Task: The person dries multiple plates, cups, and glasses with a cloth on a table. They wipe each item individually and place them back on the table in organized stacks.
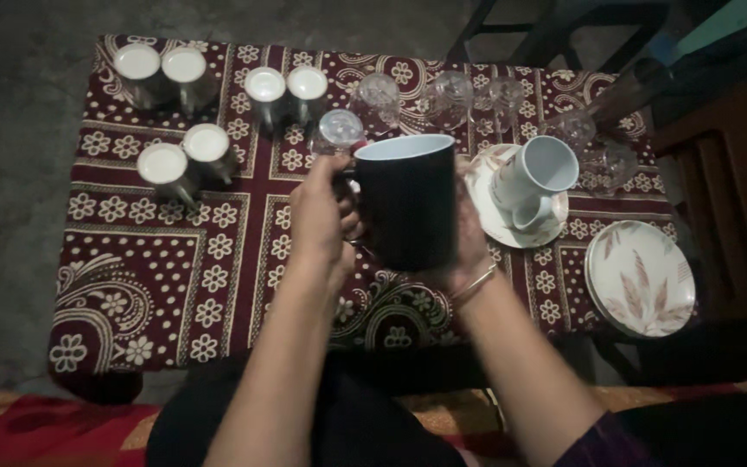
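Head view: black mug (408,207) held upright between both hands (322,216).

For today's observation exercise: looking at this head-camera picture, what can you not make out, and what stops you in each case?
- Right hand, head view: mostly hidden behind the dark mug; its fingers cannot be seen.
- Mug handle: covered by the left hand.
- Inside of the dark mug: only its pale rim shows from this angle.
- Clear glasses at the far edge: dim and blurred; their number is uncertain.
- Leaf-patterned plates: stacked; their count is unclear.
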